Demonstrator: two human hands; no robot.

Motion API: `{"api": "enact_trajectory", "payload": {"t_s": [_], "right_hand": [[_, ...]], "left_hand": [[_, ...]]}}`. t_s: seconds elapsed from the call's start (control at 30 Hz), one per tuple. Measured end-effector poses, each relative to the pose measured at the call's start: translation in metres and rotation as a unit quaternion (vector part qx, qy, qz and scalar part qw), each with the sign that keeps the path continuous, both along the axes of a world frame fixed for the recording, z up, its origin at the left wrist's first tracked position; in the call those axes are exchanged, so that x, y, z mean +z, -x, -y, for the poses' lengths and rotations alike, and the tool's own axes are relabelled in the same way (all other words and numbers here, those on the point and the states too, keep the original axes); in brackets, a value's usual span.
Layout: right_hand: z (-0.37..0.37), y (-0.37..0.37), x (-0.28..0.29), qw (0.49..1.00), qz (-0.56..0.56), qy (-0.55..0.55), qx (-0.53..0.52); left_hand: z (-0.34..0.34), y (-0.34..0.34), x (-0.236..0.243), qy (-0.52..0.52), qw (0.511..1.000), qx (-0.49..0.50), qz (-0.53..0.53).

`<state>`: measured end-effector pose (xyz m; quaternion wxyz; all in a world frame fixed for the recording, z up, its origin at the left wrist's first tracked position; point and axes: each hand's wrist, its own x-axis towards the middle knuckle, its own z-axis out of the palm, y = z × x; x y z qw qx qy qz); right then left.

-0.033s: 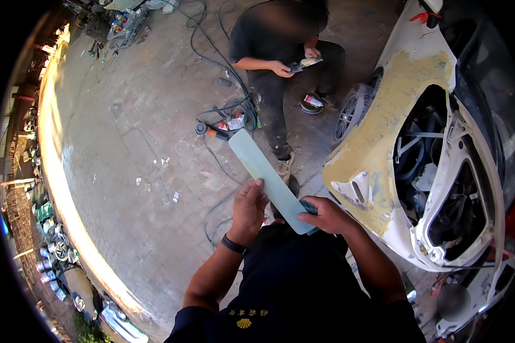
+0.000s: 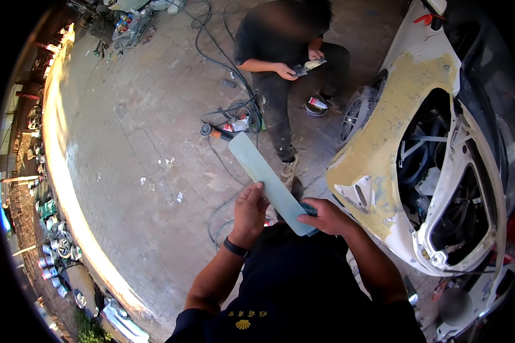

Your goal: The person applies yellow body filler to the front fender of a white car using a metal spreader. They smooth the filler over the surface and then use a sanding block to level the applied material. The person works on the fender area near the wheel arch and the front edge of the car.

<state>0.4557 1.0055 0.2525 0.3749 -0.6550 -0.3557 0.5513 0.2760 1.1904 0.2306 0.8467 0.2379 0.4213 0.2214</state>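
A long, flat, pale green sanding board [image 2: 269,186] with rounded ends is held slantwise in front of my body, its pale face up. My left hand [image 2: 249,210] pinches its left edge near the middle, thumb on the edge and the other fingers bent. My right hand [image 2: 329,217] is closed around the dark teal grip [image 2: 311,209] at the near end, its thumb lying on the board. To the right is a white car body [image 2: 403,228] with a wide patch of yellowish filler [image 2: 377,126], scuffed dark in places.
Opposite me sits a co-worker [image 2: 274,51], holding a spreader [image 2: 299,70] and another with pale paste [image 2: 313,63]. A round tin [image 2: 316,106] stands by their foot. Hoses [image 2: 234,106] and an orange-black power tool [image 2: 214,132] lie on the paving. Cans [image 2: 47,268] line the left edge.
The surroundings have shifted slightly right and down in the view. Both hands keep the same hold on the sanding board.
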Motion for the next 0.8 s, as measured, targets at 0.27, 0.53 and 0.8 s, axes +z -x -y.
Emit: {"api": "enact_trajectory", "payload": {"t_s": [0.27, 0.53, 0.8], "right_hand": [[-0.073, -0.04, -0.003, 0.981, -0.084, -0.056, 0.165], [-0.092, -0.06, -0.023, 0.993, -0.036, -0.096, 0.054], [-0.178, -0.037, -0.026, 0.994, -0.049, -0.092, -0.038]], "left_hand": [[-0.086, 0.047, 0.036, -0.09, 0.988, 0.123, -0.032], [-0.166, 0.047, 0.043, -0.029, 0.99, 0.137, -0.008], [-0.186, -0.023, 0.012, -0.236, 0.917, -0.308, -0.089]]}}
